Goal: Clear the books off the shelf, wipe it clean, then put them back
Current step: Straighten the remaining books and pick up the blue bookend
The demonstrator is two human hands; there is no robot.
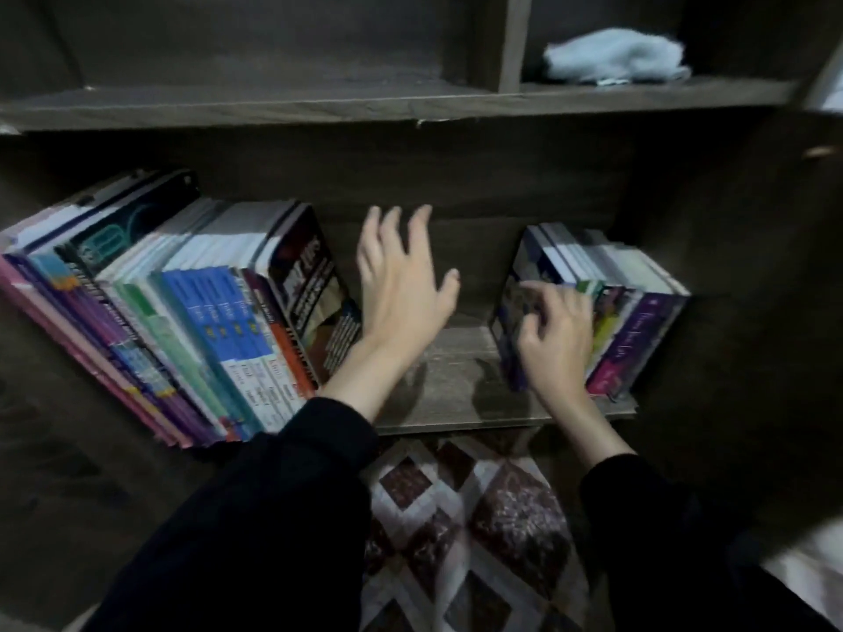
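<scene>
paperback spines fill both ends of the lower shelf (pixel 456 385). a big left stack (pixel 191 321) leans hard over to the left, a smaller right stack (pixel 629 312) stands against the cabinet's right wall, and bare wood board lies between them.

the right grip (pixel 556 339) has its fingers curled over the outermost book of the right stack, the one facing the gap. blur hides how deep the fingers reach. the left grip (pixel 401 289) is wide open with fingers spread and holds nothing. it hovers in the gap just beside the last cover of the left stack.

i can't tell for sure whether books are going out or coming back in. either way, the book under the right grip is the one in play.

to handle it well, i'd get the fingers fully round the spine rather than the cover edge and tip the top toward me. i'd bring the open left palm flat against its free face so it can't flop into the gap. i'd also watch its neighbours, since nothing braces them on that side. the left stack's lean looks like it could slide, so i'd steady it before pulling anything there.

a pale blue cloth (pixel 616 57) lies bunched in the right compartment of the upper shelf (pixel 365 102). a diamond-patterned rug (pixel 456 540) covers the floor below.
</scene>
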